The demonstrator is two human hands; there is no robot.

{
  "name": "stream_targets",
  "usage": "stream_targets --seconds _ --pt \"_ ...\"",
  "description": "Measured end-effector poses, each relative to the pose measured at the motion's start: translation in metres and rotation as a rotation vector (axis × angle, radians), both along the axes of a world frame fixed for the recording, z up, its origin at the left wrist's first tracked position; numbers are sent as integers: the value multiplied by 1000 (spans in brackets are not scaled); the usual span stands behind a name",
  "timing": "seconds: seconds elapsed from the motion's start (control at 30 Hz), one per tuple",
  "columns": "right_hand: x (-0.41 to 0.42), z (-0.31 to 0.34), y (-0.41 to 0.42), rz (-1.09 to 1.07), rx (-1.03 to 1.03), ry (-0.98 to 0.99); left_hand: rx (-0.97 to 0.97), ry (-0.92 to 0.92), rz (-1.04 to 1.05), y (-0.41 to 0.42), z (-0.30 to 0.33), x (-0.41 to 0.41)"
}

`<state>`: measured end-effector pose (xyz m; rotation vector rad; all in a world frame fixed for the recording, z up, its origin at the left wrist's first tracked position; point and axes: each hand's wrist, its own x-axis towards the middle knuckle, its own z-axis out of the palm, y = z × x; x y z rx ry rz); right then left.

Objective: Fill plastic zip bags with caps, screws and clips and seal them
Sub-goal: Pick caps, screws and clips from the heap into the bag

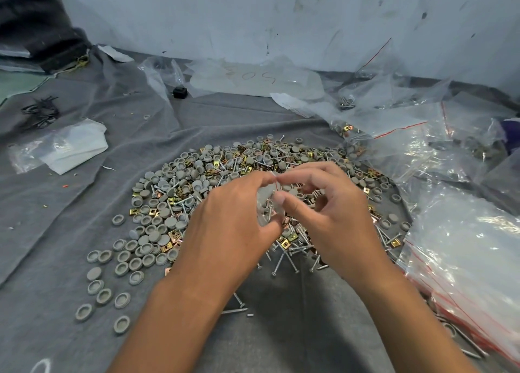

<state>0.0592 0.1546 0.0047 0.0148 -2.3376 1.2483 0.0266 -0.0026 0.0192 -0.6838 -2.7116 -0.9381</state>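
A grey cloth [84,209] carries a heap of caps [157,192], screws [292,248], clips [168,248] and clear bags [464,260]

Only one marking reads at all: red handwritten characters, upside down from here, something like "50" with another unclear figure beside them, on a clear plastic sheet [254,81] lying by the wall.

Both hands, left [233,217] and right [326,206], meet, fingers [278,196] pinching.
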Motion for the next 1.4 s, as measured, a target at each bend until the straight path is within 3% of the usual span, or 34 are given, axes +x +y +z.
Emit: stream_targets --seconds 0.1,0.17,0.27,0.33,0.53,0.77,0.9,1.0,1.1,1.23,1.4 --pt "1 0 18 -65 12 -26 6 18 26 -1 0 0" --pt "3 -4 32 -55 97 -242 43 31 42 -2 0 0" --pt "10 -11 45 45 419 -558 115 86 75 -3 1 -2" --pt "13 -13 43 81 569 -622 150 121 123 -3 2 -3" --pt "12 -13 29 7 763 -534 102 71 96 -1 2 1" --pt "10 -12 29 -72 685 -471 62 51 79 1 4 3" --pt "8 -16 37 -97 465 -407 59 35 56 0 2 2" --pt "9 -12 37 -63 119 -208 43 42 25 1 -1 0" --pt "11 1 28 47 -23 9 18 42 -8 3 -4 0" --pt "11 6 14 107 107 140 -25 53 -44 4 -6 1" --pt "11 -1 6 69 323 148 -54 67 -46 6 -6 1"
